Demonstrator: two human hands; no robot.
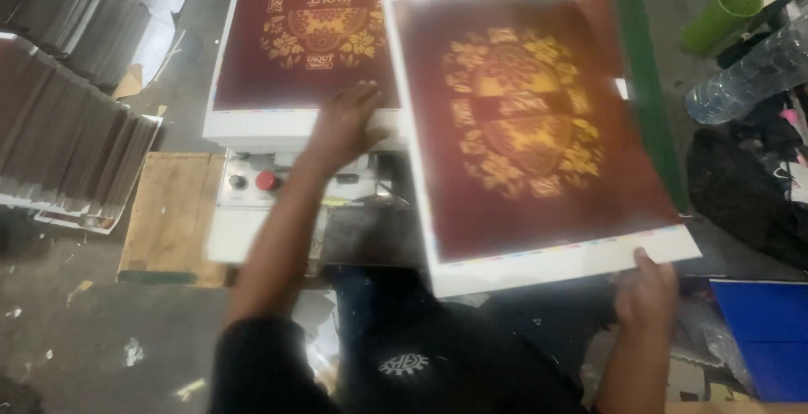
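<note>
Blurred, seemingly maroon-and-gold printed sheet (530, 128)

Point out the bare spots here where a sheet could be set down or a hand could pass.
Bare patches: the wooden board between the grey stacks and the control panel; the floor below it. Crowded: the printed stack under the left hand, the sheet held by the right hand, and the bottle corner.

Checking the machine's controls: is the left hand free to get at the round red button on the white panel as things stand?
Probably yes. The left hand rests on the white edge of the maroon printed sheet stack, just above the round red button, empty, with nothing covering the button.
</note>
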